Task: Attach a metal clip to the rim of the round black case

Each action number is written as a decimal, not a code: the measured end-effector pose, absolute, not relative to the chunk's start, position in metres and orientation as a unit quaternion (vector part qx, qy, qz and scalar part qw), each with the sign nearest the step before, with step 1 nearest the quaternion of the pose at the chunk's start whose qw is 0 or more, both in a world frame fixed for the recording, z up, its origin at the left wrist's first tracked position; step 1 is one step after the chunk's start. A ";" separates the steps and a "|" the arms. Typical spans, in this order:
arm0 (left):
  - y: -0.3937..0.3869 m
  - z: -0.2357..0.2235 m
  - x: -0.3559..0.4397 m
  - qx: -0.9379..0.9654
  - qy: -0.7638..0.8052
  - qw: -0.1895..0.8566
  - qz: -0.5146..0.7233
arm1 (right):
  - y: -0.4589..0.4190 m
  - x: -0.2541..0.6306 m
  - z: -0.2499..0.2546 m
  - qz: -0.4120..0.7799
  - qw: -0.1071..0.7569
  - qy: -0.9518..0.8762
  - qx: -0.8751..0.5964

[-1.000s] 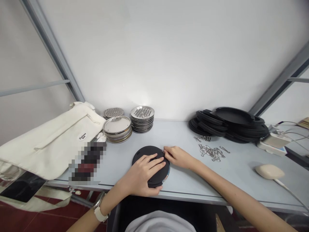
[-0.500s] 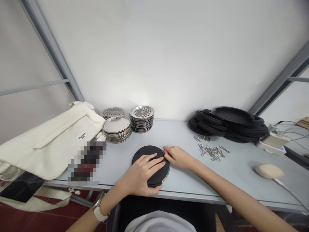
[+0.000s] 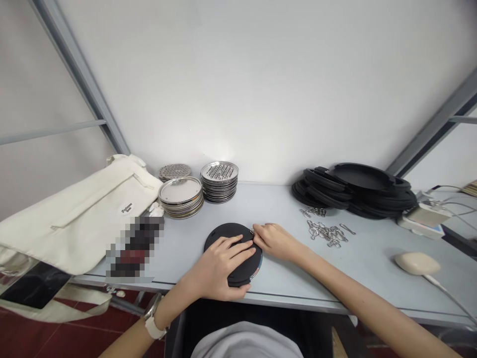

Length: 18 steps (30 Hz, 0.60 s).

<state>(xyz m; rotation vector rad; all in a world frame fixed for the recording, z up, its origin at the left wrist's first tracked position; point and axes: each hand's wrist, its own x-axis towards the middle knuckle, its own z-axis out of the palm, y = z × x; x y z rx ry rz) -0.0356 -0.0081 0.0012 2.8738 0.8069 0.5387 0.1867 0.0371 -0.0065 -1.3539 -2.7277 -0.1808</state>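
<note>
A round black disc (image 3: 244,268) with a coloured strip along its right edge lies flat near the table's front edge. Across its top my left hand (image 3: 219,263) is spread, fingers pressing down and thumb hooked at the near rim. At the disc's upper right edge, my right hand (image 3: 274,241) is closed in a pinch on a small shiny metal clip (image 3: 252,231); most of that clip is hidden by the fingers. Right of this hand lies a loose pile of similar metal clips (image 3: 326,232).
Stacked black round frames (image 3: 361,184) stand at the back right. Metal grater discs (image 3: 219,179) and plain-topped metal discs (image 3: 181,196) are stacked at the back left. A cream bag (image 3: 85,214) is on the left; a white corded device (image 3: 417,263) and a power adapter (image 3: 427,216) lie right.
Both hands and the disc keep almost the same place. My right fingers have shifted very slightly at the disc's edge, and the camera view has tilted a little.
</note>
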 end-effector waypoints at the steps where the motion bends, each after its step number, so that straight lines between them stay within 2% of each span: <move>1: -0.008 0.001 -0.035 0.946 0.265 0.055 0.177 | 0.037 0.187 -0.007 -0.065 0.044 -0.894 -0.442; 18: -0.007 0.002 -0.034 0.946 0.262 0.061 0.183 | 0.034 0.185 -0.003 -0.088 0.025 -0.894 -0.438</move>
